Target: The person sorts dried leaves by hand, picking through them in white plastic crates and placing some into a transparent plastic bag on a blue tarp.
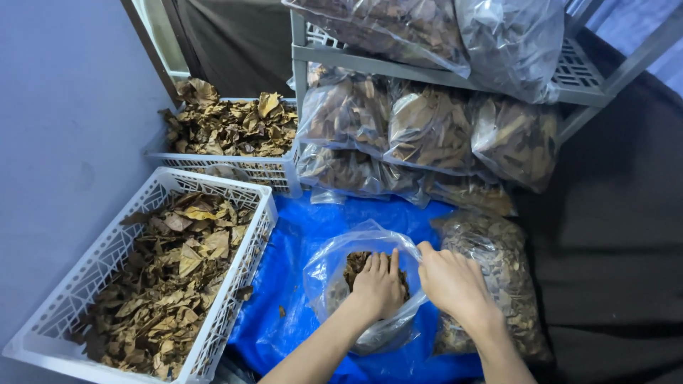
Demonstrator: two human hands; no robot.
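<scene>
A clear plastic bag (334, 267) stands open on a blue tarp (295, 235), partly filled with dry brown leaves (356, 262). My left hand (378, 284) reaches down inside the bag, palm pressed onto the leaves, fingers together. My right hand (449, 281) grips the bag's right rim and holds the mouth open. A filled, closed bag of leaves (498, 263) lies just right of my right hand.
A white slotted crate (92, 270) full of dry leaves sits at the left, a second one (235, 167) behind it. Several filled leaf bags (427, 128) are stacked on a grey shelf rack (370, 60). Dark cloth covers the right side.
</scene>
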